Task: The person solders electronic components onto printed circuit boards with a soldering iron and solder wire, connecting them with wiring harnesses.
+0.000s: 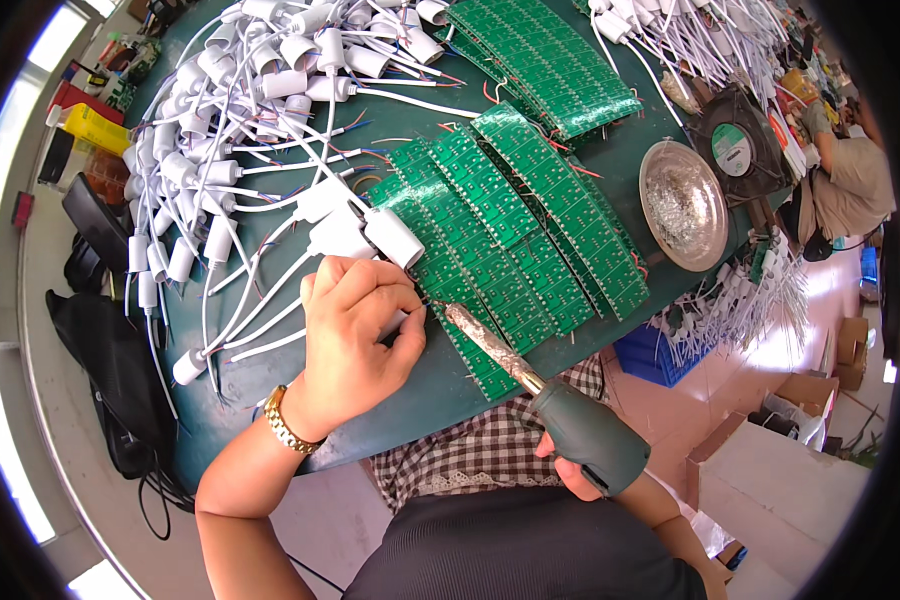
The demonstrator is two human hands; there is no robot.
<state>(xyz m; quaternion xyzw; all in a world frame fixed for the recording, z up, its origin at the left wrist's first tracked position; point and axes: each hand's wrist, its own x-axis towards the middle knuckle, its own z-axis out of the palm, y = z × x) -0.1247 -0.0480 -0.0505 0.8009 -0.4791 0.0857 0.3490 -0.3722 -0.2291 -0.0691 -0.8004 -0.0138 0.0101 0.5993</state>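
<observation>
My right hand (575, 472) grips a soldering iron (592, 435) by its thick dark green handle. The iron's foil-like, silvery barrel (488, 343) points up and left, its tip close to the fingertips of my left hand (365, 315). Those fingers are pinched together at the left edge of a green circuit board panel (460, 235); what they hold is too small and hidden to make out. Right above the left hand, white cylindrical sockets (394, 236) with cables lie against the panel. A gold watch (288, 418) is on my left wrist.
A heap of white corded sockets (270, 80) covers the table's far left. More green panels (545, 65) lie at the back. On the right are a metal dish (683, 205) and a black fan (738, 145). A blue crate (660, 355) stands below the table's edge. Another person (850, 185) sits far right.
</observation>
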